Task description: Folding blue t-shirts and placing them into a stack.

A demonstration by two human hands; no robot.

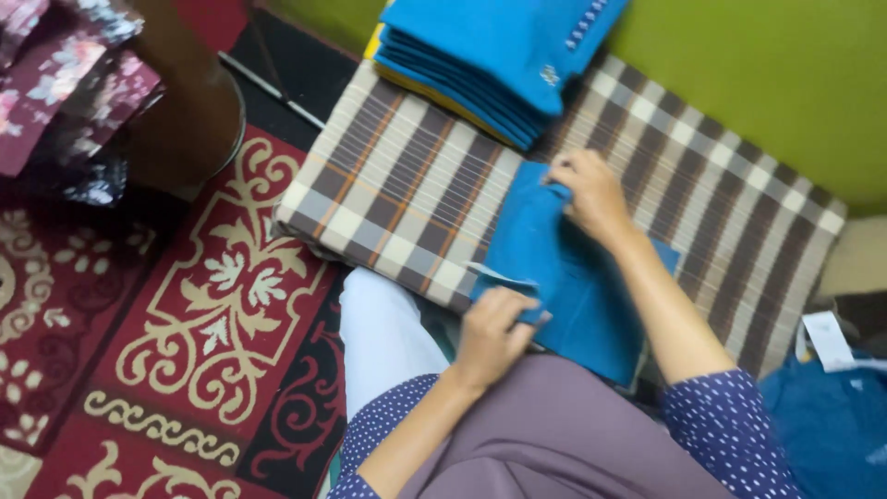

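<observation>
Teal cloth (564, 277) at checked mat's (407, 176) near edge, left hand (494, 334) pinching its hem, right hand (591, 194) gripping its fold, folded blue stack (490, 55) at far edge.

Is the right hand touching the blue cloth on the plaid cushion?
Touching. The head view shows the right hand with its fingers pinching the top edge of the blue cloth, no gap between them; the left hand presses its near edge.
</observation>
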